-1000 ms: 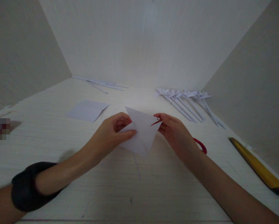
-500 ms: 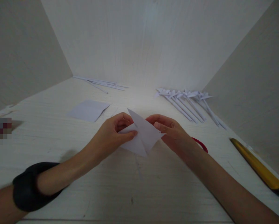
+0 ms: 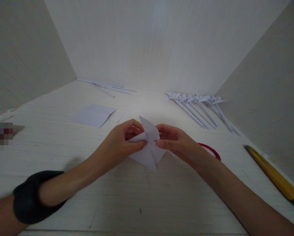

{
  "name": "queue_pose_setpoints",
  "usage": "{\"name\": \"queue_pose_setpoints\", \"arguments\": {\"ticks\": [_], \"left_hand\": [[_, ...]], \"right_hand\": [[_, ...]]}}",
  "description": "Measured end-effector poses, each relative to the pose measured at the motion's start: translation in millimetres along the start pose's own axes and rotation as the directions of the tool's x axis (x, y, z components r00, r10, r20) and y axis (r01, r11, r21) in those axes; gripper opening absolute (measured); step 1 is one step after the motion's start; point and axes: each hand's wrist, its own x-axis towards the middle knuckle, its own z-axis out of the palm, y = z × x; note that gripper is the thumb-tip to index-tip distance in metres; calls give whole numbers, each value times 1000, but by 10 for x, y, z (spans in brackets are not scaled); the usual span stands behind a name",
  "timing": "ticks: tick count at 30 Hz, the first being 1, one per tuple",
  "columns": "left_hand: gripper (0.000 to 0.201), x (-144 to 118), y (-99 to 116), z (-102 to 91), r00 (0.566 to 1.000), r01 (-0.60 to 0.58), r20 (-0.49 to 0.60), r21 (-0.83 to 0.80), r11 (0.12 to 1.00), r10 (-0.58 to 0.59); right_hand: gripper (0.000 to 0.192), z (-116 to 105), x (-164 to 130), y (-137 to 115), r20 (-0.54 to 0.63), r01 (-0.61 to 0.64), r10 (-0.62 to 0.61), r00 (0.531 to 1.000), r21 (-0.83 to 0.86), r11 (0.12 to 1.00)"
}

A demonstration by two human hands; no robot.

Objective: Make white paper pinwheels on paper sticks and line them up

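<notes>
Between my two hands, above the table, is a white paper pinwheel (image 3: 143, 155) with its corners bent in toward the middle. My left hand (image 3: 126, 137) pinches it from the left, the thumb pressed near its centre. From the right, my right hand (image 3: 176, 141) grips a curled flap, thumb in front and fingers behind. One pointed blade stands up between the hands. The fingers behind the paper are partly hidden. A black band (image 3: 36, 196) circles my left wrist.
Several finished paper pinwheels on sticks (image 3: 196, 108) lie at the back right. Thin white paper sticks (image 3: 107, 86) are at the back left, near paper sheets (image 3: 94, 115). A red curved handle (image 3: 212, 150) shows behind my right forearm. A yellow-bladed knife or cutter (image 3: 272, 173) lies far right.
My right hand has moved left, bringing a corner of the paper in toward the centre, where it now curls. My left hand keeps its pinch with little movement.
</notes>
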Motion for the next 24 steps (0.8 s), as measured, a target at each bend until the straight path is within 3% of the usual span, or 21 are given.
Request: {"name": "queue_pose_setpoints", "arguments": {"ticks": [11, 18, 24], "left_hand": [[17, -19, -35, 1, 997, -60, 39, -1, 998, 60], [18, -31, -2, 14, 997, -63, 39, 43, 997, 61], [17, -15, 0, 6, 996, -69, 53, 32, 997, 67]], "right_hand": [[27, -15, 28, 33, -67, -50, 50, 996, 5, 999], [18, 11, 25, -8, -119, -94, 94, 988, 2, 996], [20, -2, 14, -42, -37, -132, 134, 990, 45, 990]]}}
